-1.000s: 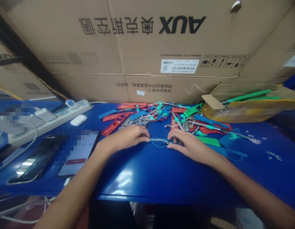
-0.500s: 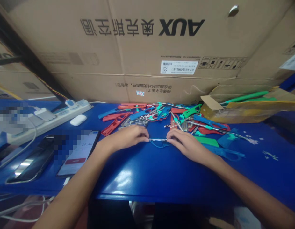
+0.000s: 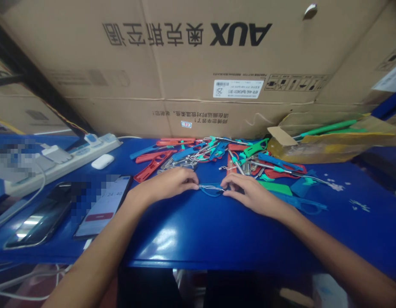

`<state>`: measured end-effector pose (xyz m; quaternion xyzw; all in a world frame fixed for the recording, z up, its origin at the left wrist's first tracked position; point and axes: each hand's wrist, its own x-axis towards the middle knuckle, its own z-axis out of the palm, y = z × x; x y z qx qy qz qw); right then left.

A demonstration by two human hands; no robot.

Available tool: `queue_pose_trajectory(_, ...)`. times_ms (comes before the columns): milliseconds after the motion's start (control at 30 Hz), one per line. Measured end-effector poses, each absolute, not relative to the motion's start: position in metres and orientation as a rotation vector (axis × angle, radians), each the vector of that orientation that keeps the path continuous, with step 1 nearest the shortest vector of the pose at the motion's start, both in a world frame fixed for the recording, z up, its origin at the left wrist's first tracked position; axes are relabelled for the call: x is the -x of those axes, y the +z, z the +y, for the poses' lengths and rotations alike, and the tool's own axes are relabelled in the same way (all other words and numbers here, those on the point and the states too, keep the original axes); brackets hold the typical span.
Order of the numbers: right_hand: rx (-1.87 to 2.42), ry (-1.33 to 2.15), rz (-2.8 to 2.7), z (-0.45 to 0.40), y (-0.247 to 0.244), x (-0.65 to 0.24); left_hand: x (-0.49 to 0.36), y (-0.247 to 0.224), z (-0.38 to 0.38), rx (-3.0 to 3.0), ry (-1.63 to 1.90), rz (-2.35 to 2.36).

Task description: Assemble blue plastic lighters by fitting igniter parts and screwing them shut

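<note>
Your left hand [image 3: 178,182] pinches the left end of a translucent blue plastic casing [image 3: 210,194], thumb and fingertips closed on it; your right hand [image 3: 246,190] has thumb and fingertips slightly parted at the other end, their hold unclear. White wires [image 3: 211,187] run along the casing, which sits above the blue table [image 3: 185,239], before piled coloured casings [image 3: 155,167]

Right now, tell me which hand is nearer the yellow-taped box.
Right: the right hand is left of the yellow-taped box, on its near side; the left hand is farther left.
</note>
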<state>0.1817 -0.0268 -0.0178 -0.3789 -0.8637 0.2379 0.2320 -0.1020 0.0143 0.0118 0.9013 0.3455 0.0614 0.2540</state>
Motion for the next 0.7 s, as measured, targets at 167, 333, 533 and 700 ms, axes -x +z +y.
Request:
queue_pose_trajectory(167, 1.058, 0.617, -2.416, -0.0261, -0.0168, -0.1837, 0.1012, 0.0128, 0.0135, -2.441, 0.155, 0.952)
queue_pose_trajectory(333, 1.018, 0.590, -2.438, -0.0265, -0.0169, -0.1841, 0.1009, 0.0126, 0.0138, -2.449, 0.163, 0.948)
queue_pose_trajectory(533, 1.055, 0.561, -2.334, -0.0262, -0.0169, -0.1828, 0.0998, 0.0151, 0.0129, -2.434, 0.143, 0.956)
queue_pose_trajectory(700, 1.049, 0.463, -2.357, -0.0254, -0.0179, -0.1831, 0.0990, 0.0162, 0.0126, -2.438, 0.150, 0.960)
